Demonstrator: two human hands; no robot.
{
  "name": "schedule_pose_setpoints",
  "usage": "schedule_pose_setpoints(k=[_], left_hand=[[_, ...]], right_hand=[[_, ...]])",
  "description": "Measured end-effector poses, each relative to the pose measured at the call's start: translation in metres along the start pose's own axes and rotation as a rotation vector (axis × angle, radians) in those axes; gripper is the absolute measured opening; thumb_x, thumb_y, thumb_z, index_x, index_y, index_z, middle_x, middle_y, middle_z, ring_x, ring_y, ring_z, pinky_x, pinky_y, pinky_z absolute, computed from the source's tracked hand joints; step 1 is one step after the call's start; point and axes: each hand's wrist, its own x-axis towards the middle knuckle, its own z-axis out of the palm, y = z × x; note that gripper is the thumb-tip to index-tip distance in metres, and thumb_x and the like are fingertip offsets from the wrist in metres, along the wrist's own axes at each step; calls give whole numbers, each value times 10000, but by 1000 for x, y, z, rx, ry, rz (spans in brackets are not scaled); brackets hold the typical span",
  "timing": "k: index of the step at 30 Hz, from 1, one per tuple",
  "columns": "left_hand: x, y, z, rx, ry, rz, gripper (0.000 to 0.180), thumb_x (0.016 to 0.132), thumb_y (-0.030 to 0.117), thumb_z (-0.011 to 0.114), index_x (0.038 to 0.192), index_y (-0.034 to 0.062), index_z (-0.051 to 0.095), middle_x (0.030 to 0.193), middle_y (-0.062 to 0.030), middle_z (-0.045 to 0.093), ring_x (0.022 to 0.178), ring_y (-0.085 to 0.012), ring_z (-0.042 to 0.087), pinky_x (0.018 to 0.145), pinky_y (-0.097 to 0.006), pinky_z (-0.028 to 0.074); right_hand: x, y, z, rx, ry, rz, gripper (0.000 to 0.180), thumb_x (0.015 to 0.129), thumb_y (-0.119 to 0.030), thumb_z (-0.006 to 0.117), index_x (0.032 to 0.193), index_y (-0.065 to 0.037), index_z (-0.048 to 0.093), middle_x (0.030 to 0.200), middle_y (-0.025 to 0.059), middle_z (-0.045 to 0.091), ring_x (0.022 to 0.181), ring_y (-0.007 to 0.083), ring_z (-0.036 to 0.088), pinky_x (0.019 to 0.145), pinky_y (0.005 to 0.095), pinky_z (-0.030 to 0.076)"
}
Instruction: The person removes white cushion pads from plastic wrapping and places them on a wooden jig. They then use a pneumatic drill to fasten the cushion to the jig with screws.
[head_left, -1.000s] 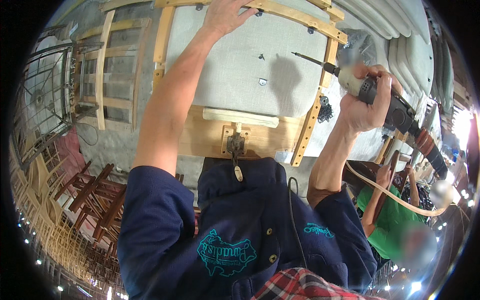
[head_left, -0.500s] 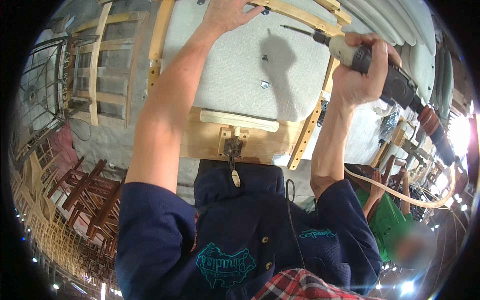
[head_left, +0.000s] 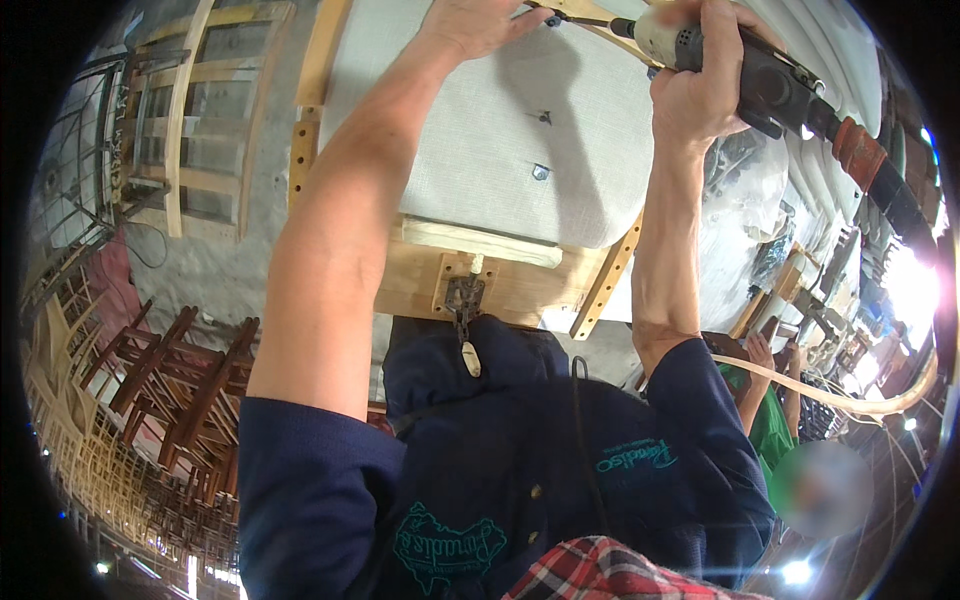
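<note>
A light grey fabric-covered panel (head_left: 470,140) with rounded corners lies in a wooden frame in front of me. Small dark metal fittings (head_left: 541,172) sit on its face. My right hand (head_left: 703,95) is wrapped around a power screwdriver (head_left: 675,42) with a long thin bit and a thick cable or hose behind. The bit points left, its end close to a fitting (head_left: 553,18) at the panel's far edge. My left hand (head_left: 470,28) rests there, thumb stretched out beside the bit's end; its other fingers are partly cut off by the picture's top edge.
A toggle clamp (head_left: 465,298) and a padded bar (head_left: 482,243) stand at the frame's near side. Perforated strips (head_left: 608,275) flank the panel. More grey panels (head_left: 840,70) stack at right. Wooden racks (head_left: 205,125) and brown chair frames (head_left: 180,385) stand left. A person in green works at right.
My right hand has brought the screwdriver left and farther away, so its bit now reaches the fitting beside my left hand. The left hand has shifted slightly right.
</note>
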Motion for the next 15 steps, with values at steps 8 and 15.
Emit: schedule_pose_setpoints(k=[8,15], left_hand=[[2,2,-3,-24,14,2,407,779,209,779,1162,105,688,1130,-78,676,1109,-288,590,1005,-458,436],[3,2,-3,-40,20,-6,390,789,234,779,1144,95,694,1093,-81,671,1080,-285,592,990,-447,439]], right_hand=[[1,25,0,-43,23,-32,109,981,-97,661,979,-1,610,761,94,637,674,160,615,655,295,494],[6,23,7,-67,-13,-62,83,964,-73,664,934,-2,634,755,79,643,669,149,616,642,288,489]])
